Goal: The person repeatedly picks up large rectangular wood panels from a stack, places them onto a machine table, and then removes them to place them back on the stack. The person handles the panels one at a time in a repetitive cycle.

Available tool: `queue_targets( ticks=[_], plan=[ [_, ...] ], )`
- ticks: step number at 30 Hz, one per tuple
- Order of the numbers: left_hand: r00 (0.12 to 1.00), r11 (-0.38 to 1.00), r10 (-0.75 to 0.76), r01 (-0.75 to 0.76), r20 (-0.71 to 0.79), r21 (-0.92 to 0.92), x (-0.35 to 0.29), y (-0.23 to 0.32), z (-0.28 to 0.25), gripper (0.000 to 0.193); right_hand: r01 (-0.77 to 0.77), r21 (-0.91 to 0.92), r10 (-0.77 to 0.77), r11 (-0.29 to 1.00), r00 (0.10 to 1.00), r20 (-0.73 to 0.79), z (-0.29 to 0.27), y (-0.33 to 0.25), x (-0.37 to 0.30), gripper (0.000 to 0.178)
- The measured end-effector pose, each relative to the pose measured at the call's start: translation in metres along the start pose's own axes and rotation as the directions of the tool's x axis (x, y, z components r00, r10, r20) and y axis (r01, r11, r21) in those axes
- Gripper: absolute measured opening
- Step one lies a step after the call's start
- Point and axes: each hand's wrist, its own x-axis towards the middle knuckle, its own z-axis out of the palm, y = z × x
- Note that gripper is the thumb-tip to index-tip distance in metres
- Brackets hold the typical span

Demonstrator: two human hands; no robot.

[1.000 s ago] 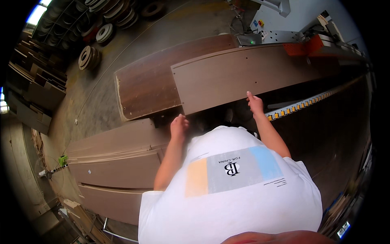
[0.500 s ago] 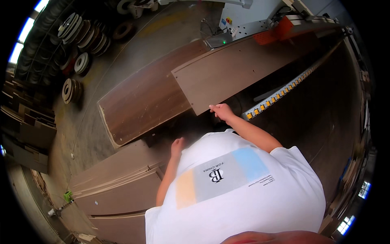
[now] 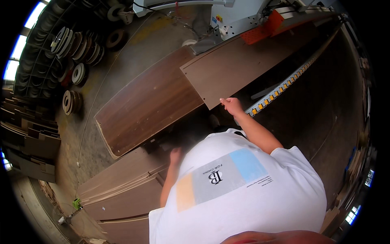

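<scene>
Right hand [image 3: 232,106] at flat brown panel [image 3: 245,63]

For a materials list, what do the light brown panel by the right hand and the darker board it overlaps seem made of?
Light brown panel: probably coated wood-based board; its face looks flat, even and matte. Darker board: possibly wood or wood-look laminate, slightly glossy; streaky grain and a pale, worn edge show.

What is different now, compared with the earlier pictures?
The lighter panel has slid rightward over the brown tabletop, further toward the orange part. The right hand, at the panel's near edge, is now closer to its left corner; the left hand has drawn back from that corner toward the body. The stacked panels stayed in place.
</scene>
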Motion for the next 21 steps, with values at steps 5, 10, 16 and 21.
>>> queue_targets(
  ticks=[5,10,16,21],
  plan=[
    [0.997,0.99,0.082,-0.082,0.004,0.116,0.006,0.026,0.028,0.038,0.077,-0.263,-0.111,0.962,0.987,-0.118,-0.047,-0.011,0.011,0.043],
    [0.996,0.991,0.07,-0.062,-0.057,0.121,-0.008,0.06,0.037,0.037,0.151,-0.378,-0.23,0.913,0.958,-0.173,-0.078,-0.031,0.017,0.05],
    [0.989,0.992,0.074,-0.06,-0.128,0.113,-0.015,0.02,0.035,0.039,0.294,-0.291,-0.337,0.911,0.935,-0.112,-0.082,-0.072,0.017,0.052],
    [0.968,0.97,0.141,-0.094,-0.206,0.224,-0.014,-0.068,0.05,0.04,0.505,-0.253,-0.52,0.825,0.854,0.008,-0.044,-0.129,0.055,0.046]
  ],
)
